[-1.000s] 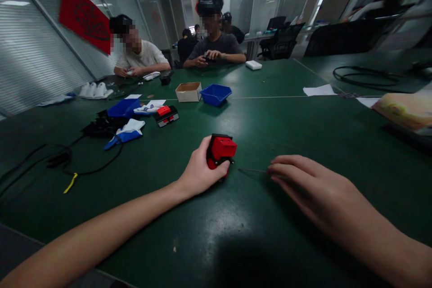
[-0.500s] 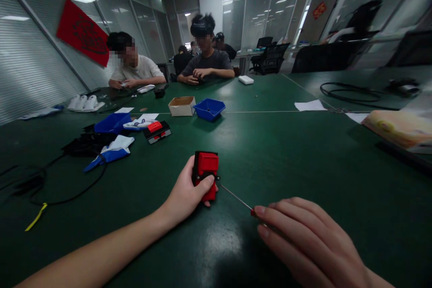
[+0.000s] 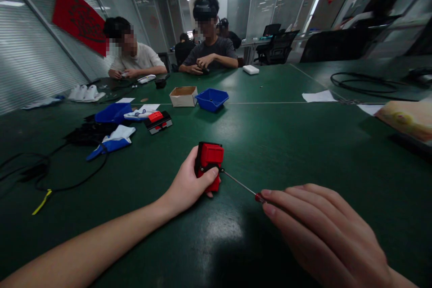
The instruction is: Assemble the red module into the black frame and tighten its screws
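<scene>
My left hand is closed around a small red and black device, its thumb pressed across the front near a black strip with small screws. In my right hand is a screwdriver with a red handle, pinched between thumb and fingers; most of the handle is hidden by the hand. The thin metal shaft points up and left, and its tip meets the right end of the black strip, at a screw. Both hands are above the green table.
Beyond stand a cardboard box and a blue tray. At left lie another red and black device, a blue-white glove and a black cable. A plastic-wrapped package is at right. Two people sit across the table.
The screwdriver tip, just short of the device's right side before, now touches the screw there. Both hands appear slightly further right; the whole view has shifted a little.
</scene>
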Tool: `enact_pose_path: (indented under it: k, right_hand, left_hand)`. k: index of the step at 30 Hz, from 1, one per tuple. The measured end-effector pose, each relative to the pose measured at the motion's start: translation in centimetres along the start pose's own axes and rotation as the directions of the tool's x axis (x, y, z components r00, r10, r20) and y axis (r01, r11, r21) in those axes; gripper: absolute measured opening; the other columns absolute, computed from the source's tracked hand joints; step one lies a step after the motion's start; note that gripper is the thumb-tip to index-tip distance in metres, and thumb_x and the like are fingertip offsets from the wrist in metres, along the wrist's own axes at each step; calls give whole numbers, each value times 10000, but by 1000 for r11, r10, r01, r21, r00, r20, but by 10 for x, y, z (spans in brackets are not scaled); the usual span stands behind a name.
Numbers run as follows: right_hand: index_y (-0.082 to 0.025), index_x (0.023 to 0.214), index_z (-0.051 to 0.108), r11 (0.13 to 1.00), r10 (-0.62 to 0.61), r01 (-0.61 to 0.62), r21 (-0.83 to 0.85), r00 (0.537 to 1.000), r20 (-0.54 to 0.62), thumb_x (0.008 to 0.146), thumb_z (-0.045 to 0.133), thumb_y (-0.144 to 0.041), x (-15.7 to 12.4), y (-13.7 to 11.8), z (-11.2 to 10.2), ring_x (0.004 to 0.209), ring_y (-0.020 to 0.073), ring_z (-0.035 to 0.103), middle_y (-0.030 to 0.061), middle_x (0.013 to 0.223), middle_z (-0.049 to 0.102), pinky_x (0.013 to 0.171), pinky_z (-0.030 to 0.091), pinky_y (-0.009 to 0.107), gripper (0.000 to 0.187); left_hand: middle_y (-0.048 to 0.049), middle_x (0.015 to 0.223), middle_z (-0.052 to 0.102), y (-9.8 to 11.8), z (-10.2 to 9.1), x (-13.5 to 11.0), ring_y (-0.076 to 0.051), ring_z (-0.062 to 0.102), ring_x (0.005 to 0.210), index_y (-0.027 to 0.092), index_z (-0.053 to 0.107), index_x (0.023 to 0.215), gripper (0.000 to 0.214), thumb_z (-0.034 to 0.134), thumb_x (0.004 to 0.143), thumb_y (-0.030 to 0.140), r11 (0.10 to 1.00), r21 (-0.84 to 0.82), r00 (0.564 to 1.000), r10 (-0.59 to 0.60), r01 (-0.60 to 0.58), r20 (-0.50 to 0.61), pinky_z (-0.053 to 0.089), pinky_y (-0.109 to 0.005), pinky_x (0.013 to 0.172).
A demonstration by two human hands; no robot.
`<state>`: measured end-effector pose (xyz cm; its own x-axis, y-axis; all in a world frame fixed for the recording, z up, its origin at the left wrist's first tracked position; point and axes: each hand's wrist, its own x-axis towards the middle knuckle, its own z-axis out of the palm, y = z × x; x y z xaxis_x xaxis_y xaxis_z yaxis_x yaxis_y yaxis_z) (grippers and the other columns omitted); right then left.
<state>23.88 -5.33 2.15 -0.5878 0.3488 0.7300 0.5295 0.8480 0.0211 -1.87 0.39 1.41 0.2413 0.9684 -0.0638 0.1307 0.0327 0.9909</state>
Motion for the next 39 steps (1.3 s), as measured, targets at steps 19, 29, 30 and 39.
enact_pose_path:
  k: [19, 29, 30, 39]
  right_hand:
    - [-148, 1108, 627, 992, 19, -20, -121, 1000, -10, 951, 483, -79, 16, -5, 4, 837, 200, 609, 67, 936, 690, 785, 481, 371, 225]
    - [-136, 1112, 623, 997, 5, -6, -82, 1000, -10, 955, 498, -60, 13, -3, 5, 874, 216, 607, 77, 959, 696, 809, 479, 393, 214]
    - [-129, 1117, 619, 996, 4, -4, -85, 1000, -7, 954, 501, -63, 14, -2, 5, 875, 223, 606, 82, 965, 694, 806, 477, 400, 212]
    - [-177, 1022, 643, 1000, -1, -2, -25, 994, -110, 932, 480, -41, 21, -16, 5, 848, 190, 638, 51, 902, 710, 815, 509, 361, 231]
  left_hand:
    - [-67, 993, 644, 2, 1, -1, -161, 661, 729, 191, 434, 1256, 534, 705, 863, 430, 999, 42, 1000, 8, -7, -1, 556, -206, 483]
    - [-61, 985, 645, 2, 1, -3, -161, 660, 724, 190, 444, 1241, 528, 710, 856, 435, 998, 56, 1000, 21, -21, 7, 558, -202, 481]
    - [-61, 987, 644, 2, 2, -3, -160, 659, 720, 190, 445, 1239, 523, 708, 857, 431, 998, 56, 1000, 22, -22, 6, 557, -203, 480]
    - [-76, 1027, 662, 1, 5, -5, -185, 687, 753, 197, 446, 1278, 530, 707, 865, 402, 996, 76, 998, 55, -55, -8, 572, -228, 517]
